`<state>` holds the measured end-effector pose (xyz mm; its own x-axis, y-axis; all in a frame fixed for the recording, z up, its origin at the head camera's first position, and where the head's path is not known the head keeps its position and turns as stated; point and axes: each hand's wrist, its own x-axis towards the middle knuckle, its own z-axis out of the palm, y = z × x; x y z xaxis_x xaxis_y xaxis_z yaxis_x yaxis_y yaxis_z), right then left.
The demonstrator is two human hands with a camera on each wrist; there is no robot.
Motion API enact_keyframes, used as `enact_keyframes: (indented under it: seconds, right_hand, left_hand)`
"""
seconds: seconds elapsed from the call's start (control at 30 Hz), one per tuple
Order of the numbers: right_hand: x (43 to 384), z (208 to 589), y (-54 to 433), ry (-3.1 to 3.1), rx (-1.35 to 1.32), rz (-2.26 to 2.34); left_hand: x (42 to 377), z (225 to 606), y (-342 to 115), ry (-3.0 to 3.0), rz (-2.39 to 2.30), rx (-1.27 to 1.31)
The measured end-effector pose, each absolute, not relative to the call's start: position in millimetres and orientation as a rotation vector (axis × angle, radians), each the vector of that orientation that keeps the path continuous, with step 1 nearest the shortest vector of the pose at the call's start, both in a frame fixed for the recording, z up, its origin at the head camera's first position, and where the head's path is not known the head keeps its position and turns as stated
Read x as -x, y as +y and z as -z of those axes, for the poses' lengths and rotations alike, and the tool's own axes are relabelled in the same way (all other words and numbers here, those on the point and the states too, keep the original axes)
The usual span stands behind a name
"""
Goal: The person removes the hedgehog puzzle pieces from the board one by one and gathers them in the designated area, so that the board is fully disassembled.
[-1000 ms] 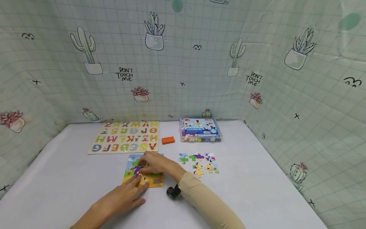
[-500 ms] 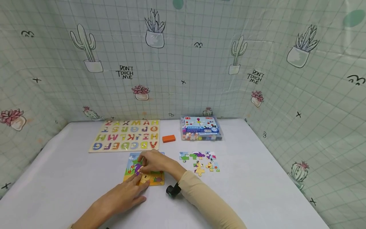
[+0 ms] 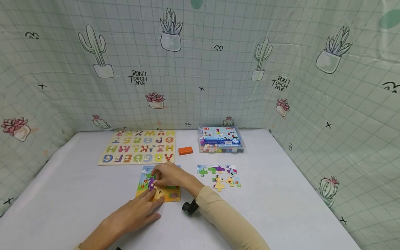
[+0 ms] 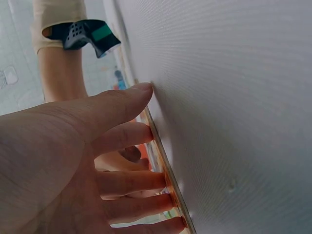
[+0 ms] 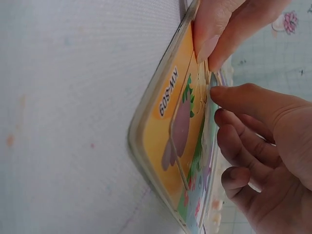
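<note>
Left hand (image 3: 140, 211) rested, fingers spread, on puzzle board (image 3: 175, 191), right hand (image 3: 170, 174) curled its fingers there, any pinch unclear; board steady, level pressure probably worked best.

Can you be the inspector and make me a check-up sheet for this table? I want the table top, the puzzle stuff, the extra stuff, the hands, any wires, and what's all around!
Surface: white table, looks flat.
Job's things: puzzle board under both hands; loose puzzle pieces in two rows to its right.
Clutter: alphabet board, orange block and clear box toward the back.
Grippers: left hand rests straight fingers on the puzzle board; right hand has bent fingers over it, but whether they pinch a piece is unclear. Black device on the right wrist.
Cables: nothing seen.
Surroundings: cactus-print cloth behind and at the sides.
</note>
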<state>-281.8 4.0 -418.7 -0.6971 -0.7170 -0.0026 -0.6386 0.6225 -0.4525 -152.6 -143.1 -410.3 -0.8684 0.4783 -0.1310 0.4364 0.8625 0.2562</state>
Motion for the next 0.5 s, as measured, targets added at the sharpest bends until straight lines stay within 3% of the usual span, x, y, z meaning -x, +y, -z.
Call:
enact_keyframes:
  seconds: [0.5]
  right_hand:
    - [280.2,411.7,50.3,2.722,1.159,0.677]
  left_hand:
    - [153.1,409.6,-143.0,2.843,-0.309,-0.677]
